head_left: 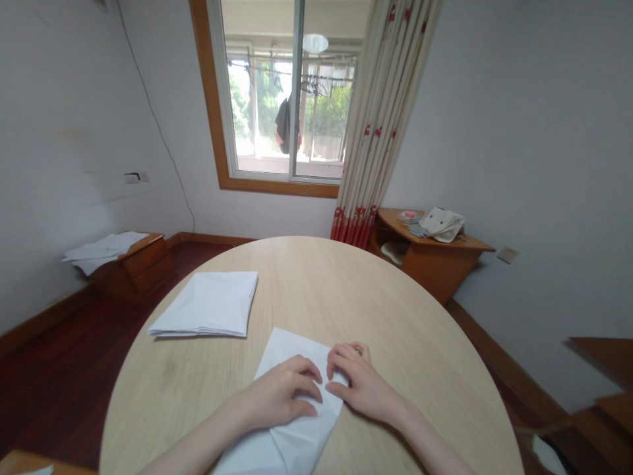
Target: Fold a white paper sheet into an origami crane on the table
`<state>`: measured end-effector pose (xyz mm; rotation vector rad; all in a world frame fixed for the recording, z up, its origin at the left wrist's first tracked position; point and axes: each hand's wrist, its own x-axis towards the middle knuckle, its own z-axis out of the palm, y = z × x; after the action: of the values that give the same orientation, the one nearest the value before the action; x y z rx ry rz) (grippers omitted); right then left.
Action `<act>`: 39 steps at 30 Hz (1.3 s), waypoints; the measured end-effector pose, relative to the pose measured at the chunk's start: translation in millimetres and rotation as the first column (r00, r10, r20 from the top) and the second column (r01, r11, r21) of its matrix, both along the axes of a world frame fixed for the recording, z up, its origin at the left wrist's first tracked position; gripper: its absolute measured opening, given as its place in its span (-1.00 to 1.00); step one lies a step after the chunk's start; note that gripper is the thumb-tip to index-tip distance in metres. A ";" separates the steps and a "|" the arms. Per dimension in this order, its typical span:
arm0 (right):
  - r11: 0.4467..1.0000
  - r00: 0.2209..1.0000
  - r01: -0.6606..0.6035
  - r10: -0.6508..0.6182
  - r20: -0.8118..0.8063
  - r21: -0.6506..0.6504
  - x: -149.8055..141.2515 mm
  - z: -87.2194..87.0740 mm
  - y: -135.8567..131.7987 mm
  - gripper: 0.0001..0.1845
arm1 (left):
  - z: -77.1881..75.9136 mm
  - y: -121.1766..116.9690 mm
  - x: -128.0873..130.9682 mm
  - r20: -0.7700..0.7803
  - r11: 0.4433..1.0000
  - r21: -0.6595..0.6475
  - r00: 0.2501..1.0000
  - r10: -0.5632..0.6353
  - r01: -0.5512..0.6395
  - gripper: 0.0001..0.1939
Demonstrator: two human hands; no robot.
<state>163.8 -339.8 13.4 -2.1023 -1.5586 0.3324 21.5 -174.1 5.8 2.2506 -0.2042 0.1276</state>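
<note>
A folded sheet of white paper (291, 346) lies at the near side of the round table, creased toward its lower part. My left hand (284, 394) rests on top of this paper, its fingers apart and slightly bent, with nothing gripped. At the paper's right corner, my right hand (359, 381) has its fingers curled around the edge, thumb on the near side. A ring-like item shows on one of its fingers. Part of the paper's right edge is hidden under that hand.
A stack of folded white paper (210, 303) sits on the left of the round wooden table (380, 303). Loose papers (106, 247) cover a low cabinet at left. A corner cabinet (440, 264) at right carries a white bag (444, 224). A curtain (378, 125) hangs beside the window.
</note>
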 end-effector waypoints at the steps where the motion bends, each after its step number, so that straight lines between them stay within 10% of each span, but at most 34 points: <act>1: 1.000 1.000 0.003 -0.003 -0.001 0.003 0.5 -0.2 0.0 -0.81 | 1.1 0.2 -1.0 -0.004 1.000 0.029 1.000 0.003 -0.003 -0.76; 16: 1.000 0.999 0.019 -0.018 0.039 -0.024 11.6 -7.7 1.5 -0.83 | 19.0 -7.1 -13.6 -0.113 0.948 0.305 0.992 -0.055 0.088 -0.60; 39: 0.999 1.000 -0.013 0.013 0.007 -0.035 15.1 -7.0 2.6 -0.81 | 20.1 -22.0 -13.9 -0.156 0.922 0.383 0.988 0.003 0.057 -0.56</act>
<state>179.0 -337.2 6.4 -2.1229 -1.5817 0.3595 7.5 -196.1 25.9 2.6368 -0.1896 -0.1130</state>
